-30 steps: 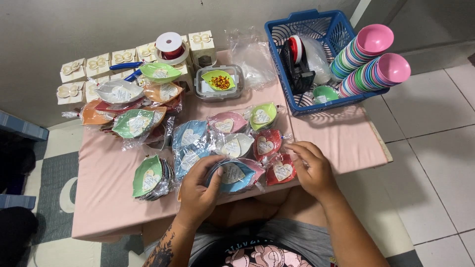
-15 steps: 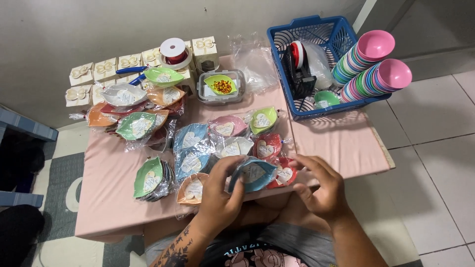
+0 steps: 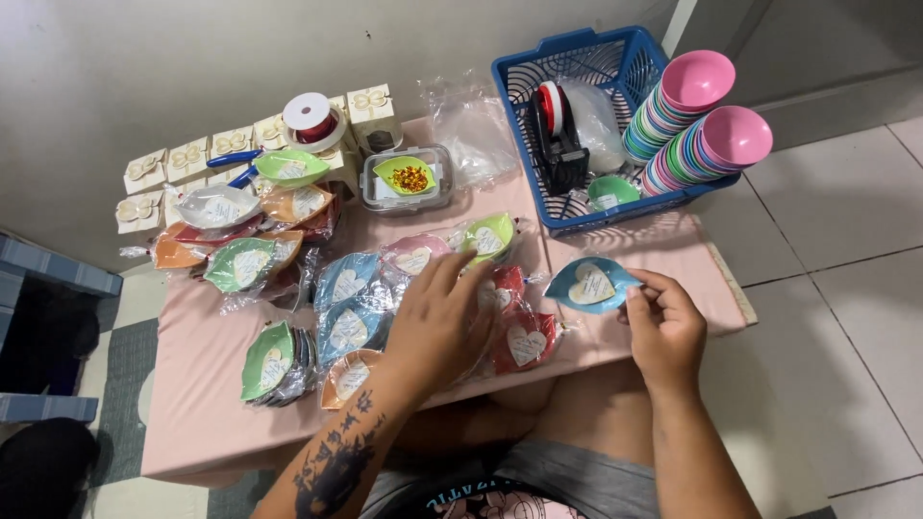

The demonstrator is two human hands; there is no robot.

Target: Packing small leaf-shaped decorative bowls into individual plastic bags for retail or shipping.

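Observation:
My right hand (image 3: 663, 327) holds a blue leaf-shaped dish (image 3: 588, 285) with a white heart tag, wrapped in clear plastic, above the right part of the pink table (image 3: 207, 384). My left hand (image 3: 437, 322) lies flat, fingers spread, on the wrapped dishes in the middle, covering a white one. Red wrapped dishes (image 3: 524, 341) sit just right of it, blue ones (image 3: 348, 325) to its left, and a pink dish (image 3: 413, 258) and a green dish (image 3: 488, 235) beyond the fingertips.
A blue basket (image 3: 630, 58) at the back right holds a tape dispenser (image 3: 555, 130) and stacks of coloured bowls (image 3: 687, 120). Small cream gift boxes (image 3: 163, 168), a ribbon spool (image 3: 308, 115), a clear tub with a green dish (image 3: 406, 178) and more wrapped dishes (image 3: 240, 259) stand at the back left.
The blue wrapped dish went from both hands into my right hand and moved right. My left hand let go and settled flat on the dishes in the middle.

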